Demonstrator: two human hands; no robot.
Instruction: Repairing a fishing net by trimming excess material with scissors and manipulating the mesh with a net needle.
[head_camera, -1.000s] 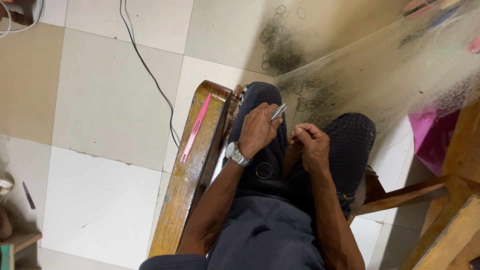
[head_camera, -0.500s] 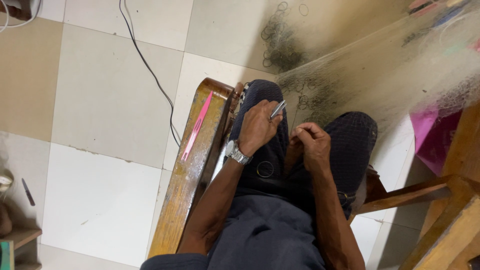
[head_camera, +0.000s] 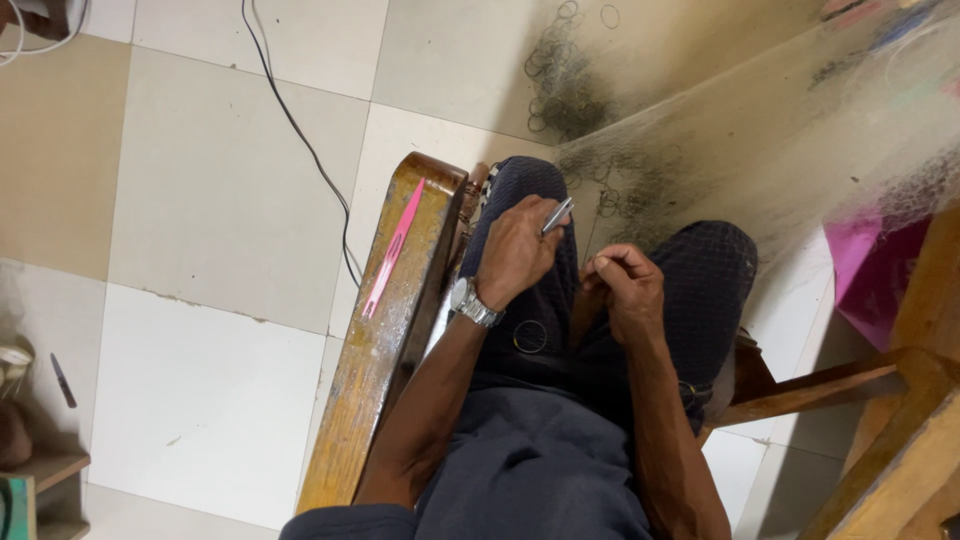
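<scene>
Seen from above the person's own lap, both forearms reach forward over dark blue trousers. The left hand (head_camera: 515, 250), with a silver metal wristwatch (head_camera: 470, 302) on its wrist, is curled closed around a thin silver metal tool (head_camera: 556, 215), perhaps tweezers or a small hook; its tip points up and toward the other hand. Just beside it, the right hand (head_camera: 622, 285) has its fingertips pinched together on something too small to make out, possibly a fine strand or ring. The two hands are near each other but not touching, both above the knees.

Compared with the pictures a second ago and half a second ago, almost nothing has moved: both hands hold the same pose and the same grip, the tool at the same angle. This reads as steady, fine work in one spot, not a reach or a put-down.

Left of the left hand, a long worn wooden plank (head_camera: 385, 330) runs alongside the leg, with a narrow pink plastic strip (head_camera: 392, 250) lying on it. Beyond the hands, a sheet of fine translucent netting (head_camera: 760, 150) spreads over the tiled floor (head_camera: 220, 180), scattered with small dark wire rings (head_camera: 560, 70). Farther left, a black cable (head_camera: 300, 140) crosses the tiles.
</scene>
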